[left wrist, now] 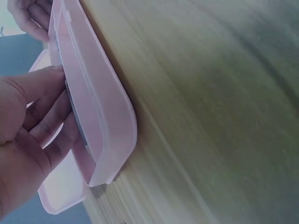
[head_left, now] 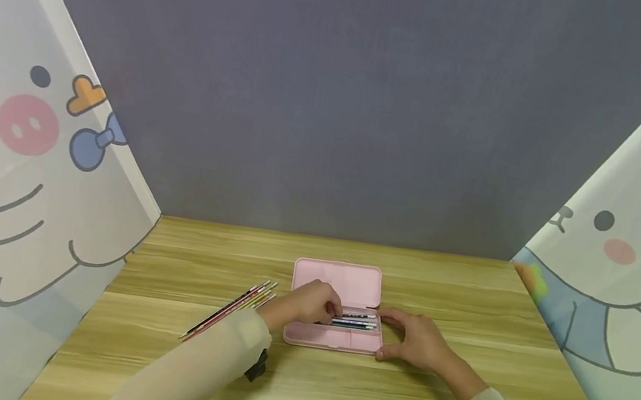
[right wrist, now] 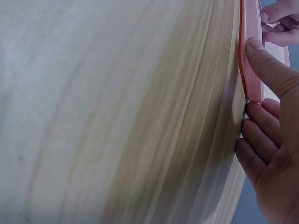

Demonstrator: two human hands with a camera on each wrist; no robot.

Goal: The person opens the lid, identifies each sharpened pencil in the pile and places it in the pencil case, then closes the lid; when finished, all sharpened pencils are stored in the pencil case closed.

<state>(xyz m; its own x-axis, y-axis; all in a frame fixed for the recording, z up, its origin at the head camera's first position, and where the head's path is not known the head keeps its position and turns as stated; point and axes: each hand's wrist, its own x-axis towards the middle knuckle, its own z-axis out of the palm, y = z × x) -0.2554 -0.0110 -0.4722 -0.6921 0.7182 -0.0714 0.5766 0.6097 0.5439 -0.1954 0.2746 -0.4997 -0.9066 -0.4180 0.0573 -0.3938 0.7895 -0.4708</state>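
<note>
A pink pencil case (head_left: 303, 334) lies open on the table, its lid (head_left: 337, 282) folded back. Dark and white pencils (head_left: 354, 324) lie in its long rear compartment. My left hand (head_left: 314, 302) reaches into that compartment from the left, with curled fingers pinching a dark pencil (left wrist: 80, 125); the fingertips are partly hidden by the case wall. At the case's right end, my right hand (head_left: 414, 339) grips it, thumb (right wrist: 257, 46) on the front wall and fingers against the end. Left of the case lies a loose bunch of pencils (head_left: 227, 309), partly behind the left sleeve.
The wooden table (head_left: 331, 397) ends at a dark grey panel (head_left: 356, 110). White panels with cartoon animals stand at the left (head_left: 54, 192) and right (head_left: 620, 280). The case's front tray has a small divider (head_left: 351, 339).
</note>
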